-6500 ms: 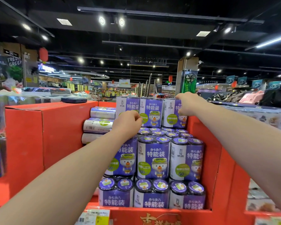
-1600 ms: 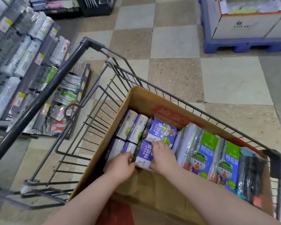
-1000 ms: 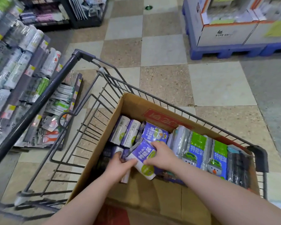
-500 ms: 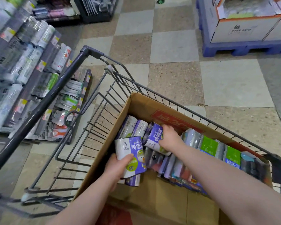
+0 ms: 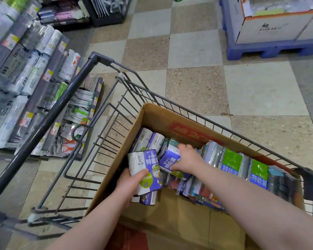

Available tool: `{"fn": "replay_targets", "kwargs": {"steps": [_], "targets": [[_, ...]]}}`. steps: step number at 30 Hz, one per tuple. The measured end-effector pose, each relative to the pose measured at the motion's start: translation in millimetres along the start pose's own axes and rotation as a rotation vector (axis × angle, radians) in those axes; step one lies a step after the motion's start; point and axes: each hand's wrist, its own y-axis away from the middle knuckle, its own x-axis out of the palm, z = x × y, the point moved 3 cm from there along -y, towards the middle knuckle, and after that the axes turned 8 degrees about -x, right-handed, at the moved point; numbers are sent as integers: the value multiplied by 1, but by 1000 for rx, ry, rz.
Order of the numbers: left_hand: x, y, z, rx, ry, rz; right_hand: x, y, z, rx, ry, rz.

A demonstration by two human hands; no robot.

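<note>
A cardboard box [image 5: 152, 116] sits inside a wire shopping cart [image 5: 105, 123]. It holds several purple-and-white packs of rolls and green-labelled packs [image 5: 231, 165]. My left hand [image 5: 130, 183] grips one upright purple pack [image 5: 145, 170] near the box's left wall, thumb across its front. My right hand [image 5: 188, 159] grips a second purple pack [image 5: 170, 161] that lies tilted among the others. Two more purple packs [image 5: 148, 139] lie at the box's far left corner.
The cart's dark handle bar [image 5: 43, 127] runs diagonally at the left. Shelves of wrapped rolls [image 5: 22, 69] stand on the left. A blue pallet [image 5: 271, 49] with white cartons stands at the top right. Checkered floor tiles [image 5: 193, 87] lie beyond the cart.
My left hand has lifted its purple pack a little and holds it upright. My right hand has closed around a second purple pack further in the box.
</note>
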Motion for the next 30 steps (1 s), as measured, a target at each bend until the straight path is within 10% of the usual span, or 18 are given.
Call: {"fn": "replay_targets", "kwargs": {"steps": [30], "targets": [[21,134,-10,440,-365,846,29,312,44,442,-1098,-1117]]}}
